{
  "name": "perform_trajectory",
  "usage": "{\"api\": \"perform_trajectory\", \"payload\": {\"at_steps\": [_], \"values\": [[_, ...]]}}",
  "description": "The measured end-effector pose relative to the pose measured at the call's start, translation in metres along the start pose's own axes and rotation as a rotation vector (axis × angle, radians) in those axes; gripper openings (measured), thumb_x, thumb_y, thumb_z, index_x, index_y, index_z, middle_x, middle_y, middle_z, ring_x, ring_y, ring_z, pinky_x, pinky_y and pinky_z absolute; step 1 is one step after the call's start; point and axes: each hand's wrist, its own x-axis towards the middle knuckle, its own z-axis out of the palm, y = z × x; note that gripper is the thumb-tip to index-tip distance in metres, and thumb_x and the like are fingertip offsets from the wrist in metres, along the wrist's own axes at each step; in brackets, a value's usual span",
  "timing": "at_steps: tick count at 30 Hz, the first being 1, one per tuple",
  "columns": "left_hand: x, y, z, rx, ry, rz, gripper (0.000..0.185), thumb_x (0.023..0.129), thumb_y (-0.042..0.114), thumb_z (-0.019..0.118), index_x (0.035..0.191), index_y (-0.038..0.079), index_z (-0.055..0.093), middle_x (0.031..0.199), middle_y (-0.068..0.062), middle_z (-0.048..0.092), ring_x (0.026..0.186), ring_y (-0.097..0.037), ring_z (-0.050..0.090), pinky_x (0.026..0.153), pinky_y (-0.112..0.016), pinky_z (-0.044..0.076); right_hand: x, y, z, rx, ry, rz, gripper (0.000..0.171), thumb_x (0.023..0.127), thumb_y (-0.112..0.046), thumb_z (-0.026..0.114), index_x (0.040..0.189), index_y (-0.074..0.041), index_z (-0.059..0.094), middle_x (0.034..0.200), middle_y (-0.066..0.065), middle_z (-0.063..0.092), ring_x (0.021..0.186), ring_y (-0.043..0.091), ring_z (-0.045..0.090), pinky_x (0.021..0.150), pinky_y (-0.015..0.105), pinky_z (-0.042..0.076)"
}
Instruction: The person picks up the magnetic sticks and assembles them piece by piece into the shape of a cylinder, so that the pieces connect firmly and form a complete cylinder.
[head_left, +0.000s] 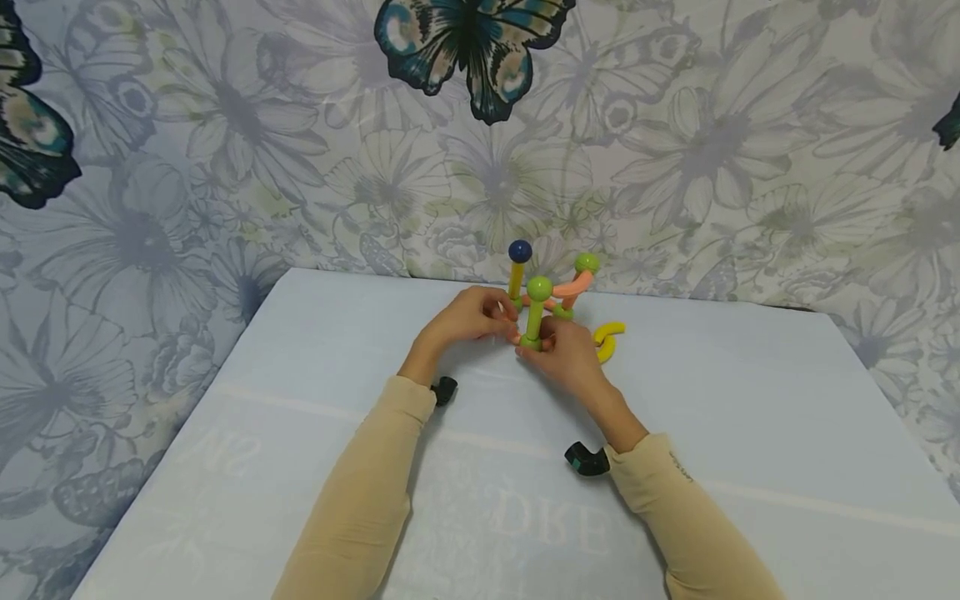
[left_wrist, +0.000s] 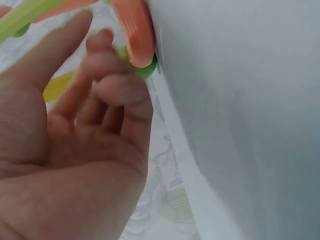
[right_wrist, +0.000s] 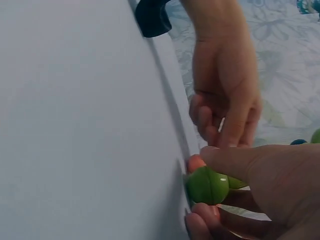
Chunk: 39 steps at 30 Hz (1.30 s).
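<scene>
A small construction of coloured rods and balls stands near the table's back edge. My right hand [head_left: 566,354] grips its near lower green ball [right_wrist: 209,185], thumb on one side and fingers on the other. From that ball a light green rod [head_left: 535,319] rises to an upper green ball [head_left: 539,288]. My left hand [head_left: 472,317] is beside the construction, fingers bent and thumb apart. Close to its fingertips is an orange rod [left_wrist: 135,32]; contact cannot be made out. Behind it, a yellow rod [head_left: 516,281] carries a dark blue ball [head_left: 520,251].
Two curved yellow pieces [head_left: 609,340] lie just right of my right hand. Another green ball [head_left: 587,262] tops the construction's far right corner. A patterned wall covering [head_left: 300,208] rises directly behind the white-covered table [head_left: 750,417]. Black wrist devices [head_left: 587,459] project from both sleeves.
</scene>
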Motion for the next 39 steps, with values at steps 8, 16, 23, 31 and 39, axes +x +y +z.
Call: {"api": "perform_trajectory", "payload": {"at_steps": [8, 16, 23, 31, 39], "values": [[0.003, 0.001, 0.002, 0.165, 0.279, -0.123, 0.033, 0.093, 0.022, 0.081, 0.116, 0.004, 0.066, 0.106, -0.013, 0.069, 0.087, -0.024, 0.062, 0.077, -0.034, 0.050, 0.001, 0.002, 0.010, -0.025, 0.050, -0.051, 0.026, 0.089, -0.023, 0.086, 0.095, -0.004, 0.071, 0.074, 0.005, 0.057, 0.071, 0.019, 0.052, 0.066, 0.032, 0.039], [0.000, 0.000, -0.001, 0.073, 0.159, -0.117, 0.060, 0.094, 0.019, 0.081, 0.148, 0.009, 0.055, 0.137, -0.019, 0.063, 0.110, -0.035, 0.065, 0.085, -0.042, 0.056, 0.003, 0.004, 0.010, -0.047, 0.034, -0.085, 0.023, 0.090, -0.024, 0.083, 0.094, -0.006, 0.070, 0.073, 0.003, 0.060, 0.070, 0.018, 0.055, 0.065, 0.031, 0.042], [0.002, -0.006, -0.004, 0.018, 0.120, -0.094, 0.039, 0.094, 0.014, 0.080, 0.132, 0.010, 0.070, 0.130, -0.015, 0.069, 0.105, -0.032, 0.069, 0.074, -0.032, 0.055, 0.004, 0.011, 0.003, -0.008, -0.050, -0.119, 0.029, 0.089, -0.022, 0.078, 0.113, -0.008, 0.070, 0.070, 0.001, 0.057, 0.067, 0.017, 0.052, 0.062, 0.031, 0.040], [-0.002, -0.007, -0.008, -0.032, 0.068, -0.111, 0.042, 0.088, 0.010, 0.083, 0.128, 0.005, 0.069, 0.125, -0.018, 0.067, 0.098, -0.029, 0.064, 0.070, -0.032, 0.053, 0.005, 0.015, -0.008, -0.006, -0.131, -0.072, 0.025, 0.086, -0.020, 0.082, 0.105, -0.008, 0.071, 0.081, 0.006, 0.069, 0.076, 0.020, 0.062, 0.069, 0.033, 0.050], [-0.007, -0.004, -0.016, -0.075, -0.039, -0.117, 0.049, 0.084, 0.005, 0.086, 0.128, 0.004, 0.064, 0.125, -0.019, 0.063, 0.095, -0.025, 0.057, 0.070, -0.029, 0.048, 0.006, 0.019, -0.017, 0.033, -0.126, -0.042, 0.022, 0.089, -0.025, 0.084, 0.102, -0.010, 0.075, 0.089, 0.007, 0.073, 0.082, 0.022, 0.066, 0.073, 0.034, 0.052]]}}
